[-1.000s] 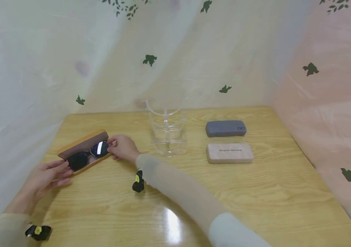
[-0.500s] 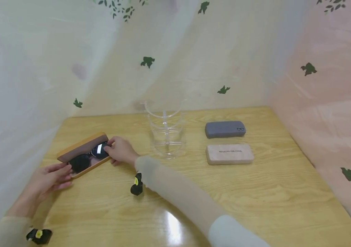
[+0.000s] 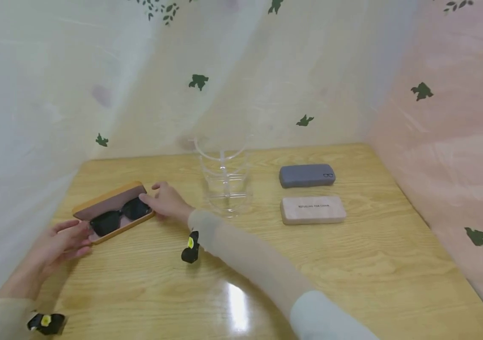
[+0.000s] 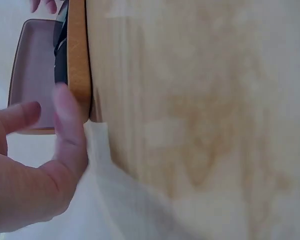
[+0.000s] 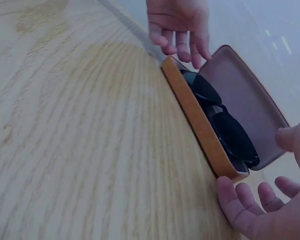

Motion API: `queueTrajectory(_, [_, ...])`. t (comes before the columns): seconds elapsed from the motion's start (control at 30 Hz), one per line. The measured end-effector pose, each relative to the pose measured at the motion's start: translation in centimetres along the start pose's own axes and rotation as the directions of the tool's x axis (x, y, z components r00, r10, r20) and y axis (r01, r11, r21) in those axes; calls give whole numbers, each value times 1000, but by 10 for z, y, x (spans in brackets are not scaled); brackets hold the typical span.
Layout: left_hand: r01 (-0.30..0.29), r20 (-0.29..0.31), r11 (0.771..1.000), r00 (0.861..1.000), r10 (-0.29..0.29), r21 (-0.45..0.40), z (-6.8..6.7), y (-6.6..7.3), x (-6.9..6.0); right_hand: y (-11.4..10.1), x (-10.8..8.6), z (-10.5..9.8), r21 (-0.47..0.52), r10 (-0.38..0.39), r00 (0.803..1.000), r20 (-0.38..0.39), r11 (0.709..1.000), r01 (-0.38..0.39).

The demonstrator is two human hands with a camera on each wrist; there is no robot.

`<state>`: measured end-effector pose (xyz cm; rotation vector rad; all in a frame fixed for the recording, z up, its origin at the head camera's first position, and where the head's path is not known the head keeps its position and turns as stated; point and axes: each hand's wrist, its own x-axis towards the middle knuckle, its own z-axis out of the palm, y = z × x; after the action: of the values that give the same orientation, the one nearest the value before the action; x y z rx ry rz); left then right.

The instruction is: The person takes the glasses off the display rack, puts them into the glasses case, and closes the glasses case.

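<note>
Black sunglasses (image 3: 119, 216) lie in the lower half of an orange-brown glasses case (image 3: 122, 230) at the table's left. Its lid, with a mauve lining (image 5: 245, 102), stands raised. My left hand (image 3: 60, 243) is at the case's left end, thumb and fingers spread apart and holding nothing; whether a fingertip touches the case, I cannot tell. At the other end is my right hand (image 3: 167, 202). In the right wrist view its thumb is by the lid's edge and its loosely bent fingers (image 5: 242, 197) are by the case's end, with nothing held.
A clear tiered display stand (image 3: 226, 182) stands right of the case, near the back of the wooden table (image 3: 352, 278). Further right lie a grey-blue glasses case (image 3: 307, 175) and a pale pink one (image 3: 313, 210), both closed. A printed cloth (image 3: 152, 94) hangs behind.
The fingers that were on both ends of the sunglasses have come away from them. The sunglasses now lie in the case. The left hand has drawn slightly leftward.
</note>
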<state>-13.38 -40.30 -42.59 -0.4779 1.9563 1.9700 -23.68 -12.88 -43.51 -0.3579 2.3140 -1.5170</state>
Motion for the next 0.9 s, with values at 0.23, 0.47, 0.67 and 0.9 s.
queueTrajectory(0.23, [28, -15, 970, 1000, -25, 241, -10, 12, -8, -6, 7, -2, 130, -68, 988, 141, 990, 50])
queueTrajectory(0.47, [52, 23, 945, 998, -62, 323, -10, 18, -6, -6, 5, -1, 133, -242, 918, 313, 969, 210])
queueTrajectory(0.67, [62, 11, 964, 998, -67, 258, -3, 17, -1, -3, 5, -6, 163, -200, 939, 279, 974, 159])
queueTrajectory(0.9, [62, -12, 973, 998, -61, 224, 10, 19, 4, -8, 9, -5, 203, -102, 978, 183, 977, 65])
